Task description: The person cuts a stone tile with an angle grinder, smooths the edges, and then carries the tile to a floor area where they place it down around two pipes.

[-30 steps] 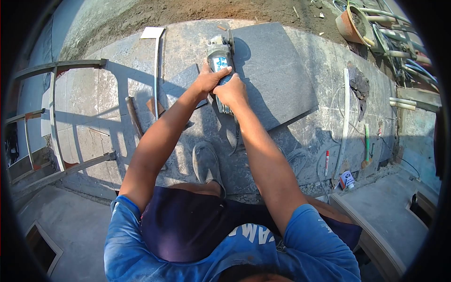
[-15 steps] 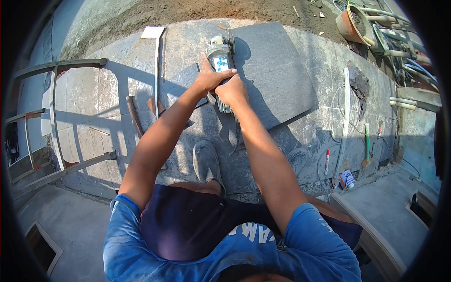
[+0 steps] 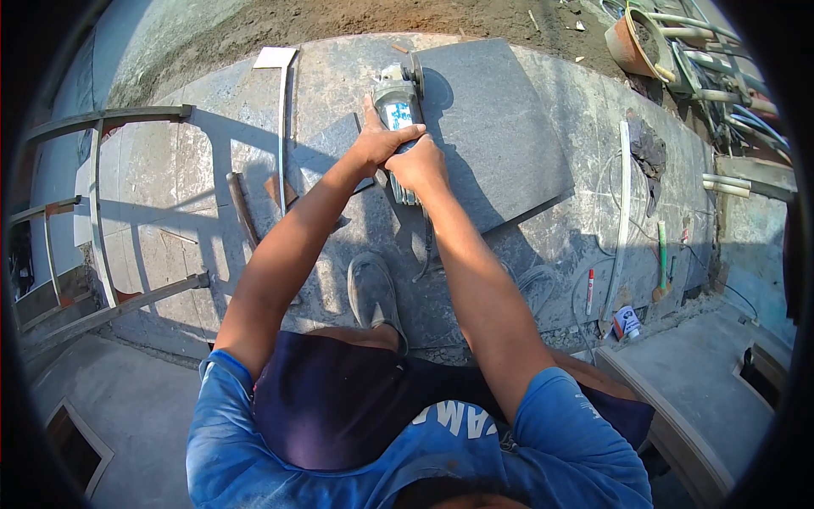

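Note:
An angle grinder (image 3: 394, 106) with a white and blue label points away from me, its disc (image 3: 417, 75) upright at the left edge of a large dark grey tile (image 3: 500, 127). My left hand (image 3: 377, 140) is wrapped round the grinder's body from the left, thumb across the top. Just behind it, my right hand (image 3: 418, 161) grips the rear of the body, and the two hands touch. The disc's shadow falls on the tile. Whether the disc touches the tile's edge I cannot tell. A smaller dark tile piece (image 3: 335, 148) lies left of the grinder.
Metal frames (image 3: 97, 204) stand at the left. A long metal square (image 3: 283, 127) and a wooden piece (image 3: 242, 208) lie nearer. To the right are a long strip (image 3: 625, 212), a red marker (image 3: 590, 293), a green-handled tool (image 3: 663, 254), a white container (image 3: 627, 322) and an orange bucket (image 3: 632, 47).

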The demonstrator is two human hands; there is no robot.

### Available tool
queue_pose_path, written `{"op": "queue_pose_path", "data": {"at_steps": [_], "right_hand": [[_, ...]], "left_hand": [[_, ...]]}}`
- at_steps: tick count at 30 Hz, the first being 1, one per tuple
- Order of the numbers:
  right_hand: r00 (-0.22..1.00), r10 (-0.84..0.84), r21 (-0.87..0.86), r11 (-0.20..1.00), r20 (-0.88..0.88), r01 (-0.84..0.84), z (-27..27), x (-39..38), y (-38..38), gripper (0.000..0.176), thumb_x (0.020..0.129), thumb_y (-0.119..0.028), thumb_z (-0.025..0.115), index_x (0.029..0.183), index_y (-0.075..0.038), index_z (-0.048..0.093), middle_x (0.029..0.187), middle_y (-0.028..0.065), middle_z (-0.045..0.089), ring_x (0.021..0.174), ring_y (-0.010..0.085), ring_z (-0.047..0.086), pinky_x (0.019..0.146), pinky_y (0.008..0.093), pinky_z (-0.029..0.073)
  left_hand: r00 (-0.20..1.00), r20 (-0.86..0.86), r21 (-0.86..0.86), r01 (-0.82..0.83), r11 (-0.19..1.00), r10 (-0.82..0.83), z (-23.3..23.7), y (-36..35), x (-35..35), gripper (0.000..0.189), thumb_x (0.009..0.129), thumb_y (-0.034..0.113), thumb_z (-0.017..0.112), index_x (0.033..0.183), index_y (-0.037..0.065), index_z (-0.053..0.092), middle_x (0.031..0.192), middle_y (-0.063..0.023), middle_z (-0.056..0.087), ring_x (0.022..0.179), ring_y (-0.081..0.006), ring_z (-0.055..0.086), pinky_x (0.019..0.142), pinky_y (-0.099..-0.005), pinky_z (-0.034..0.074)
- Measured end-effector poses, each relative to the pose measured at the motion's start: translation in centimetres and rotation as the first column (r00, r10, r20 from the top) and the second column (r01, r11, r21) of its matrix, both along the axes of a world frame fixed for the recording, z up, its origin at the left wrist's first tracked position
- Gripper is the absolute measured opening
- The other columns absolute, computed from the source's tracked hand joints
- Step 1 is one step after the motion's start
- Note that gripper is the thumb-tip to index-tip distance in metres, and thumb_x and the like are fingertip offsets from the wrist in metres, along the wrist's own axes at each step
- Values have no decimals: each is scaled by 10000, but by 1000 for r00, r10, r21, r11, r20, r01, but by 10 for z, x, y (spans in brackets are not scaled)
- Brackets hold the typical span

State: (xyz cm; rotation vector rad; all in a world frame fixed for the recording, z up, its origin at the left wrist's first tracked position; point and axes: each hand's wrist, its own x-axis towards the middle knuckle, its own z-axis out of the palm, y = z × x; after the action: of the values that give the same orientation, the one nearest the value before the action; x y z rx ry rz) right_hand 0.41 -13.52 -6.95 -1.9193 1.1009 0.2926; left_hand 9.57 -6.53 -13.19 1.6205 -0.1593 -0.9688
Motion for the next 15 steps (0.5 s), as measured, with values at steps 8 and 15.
{"op": "queue_pose_path", "data": {"at_steps": [8, 15], "right_hand": [[1000, 11, 2, 1000, -13, -11, 2, -1, 0, 702, 671, -259, 796, 1239, 56, 529, 1200, 267, 620, 1111, 368, 624, 941, 415, 507], [999, 11, 26, 1000, -36, -10, 2, -1, 0, 711, 683, -271, 796, 1255, 39, 509, 1207, 251, 619, 1127, 361, 616, 955, 420, 502]], "left_hand": [[999, -37, -20, -6, 1000, 5, 1, 1, -2, 1306, 771, 166, 824, 1450, 28, -282, 1244, -229, 510, 1078, -282, 588, 892, -371, 521], [998, -56, -28, -16, 999, 15, 4, 0, -3, 1292, 772, 154, 821, 1458, 37, -268, 1242, -224, 512, 1074, -281, 590, 890, -373, 523]]}}
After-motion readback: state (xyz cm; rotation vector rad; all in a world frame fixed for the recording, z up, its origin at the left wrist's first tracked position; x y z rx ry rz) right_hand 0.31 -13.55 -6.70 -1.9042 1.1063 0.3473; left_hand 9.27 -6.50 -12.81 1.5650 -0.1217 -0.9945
